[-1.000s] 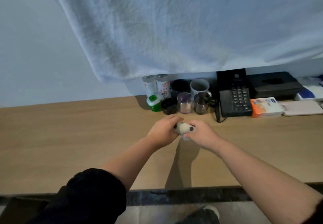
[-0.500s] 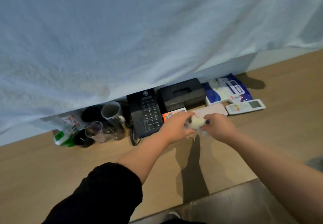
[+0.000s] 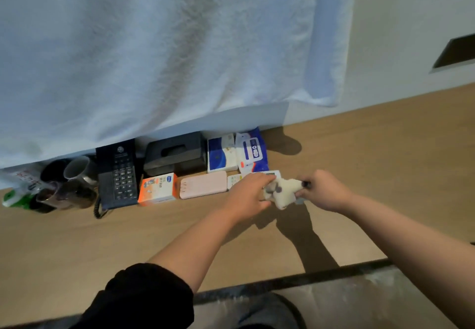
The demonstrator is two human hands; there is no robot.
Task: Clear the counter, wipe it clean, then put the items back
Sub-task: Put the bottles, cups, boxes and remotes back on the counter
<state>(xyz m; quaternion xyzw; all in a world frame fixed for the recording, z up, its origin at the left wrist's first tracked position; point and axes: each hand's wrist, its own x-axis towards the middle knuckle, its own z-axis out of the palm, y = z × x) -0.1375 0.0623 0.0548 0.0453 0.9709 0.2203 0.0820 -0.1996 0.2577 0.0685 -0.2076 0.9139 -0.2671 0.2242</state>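
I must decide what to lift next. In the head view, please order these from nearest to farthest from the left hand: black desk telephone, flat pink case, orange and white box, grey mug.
1. Flat pink case, just left of the left hand.
2. Orange and white box, next leftward.
3. Black desk telephone, further left.
4. Grey mug, at the far left end.

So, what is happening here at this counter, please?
A person holds a small cream soft toy with both hands: the left hand grips one end and the right hand pinches the other. The toy is over the wooden counter, at the right end of a row of items along the wall. In that row are a black telephone, a black tissue box, an orange box and a pink case. The picture does not show whether the toy is being taken away or put back.
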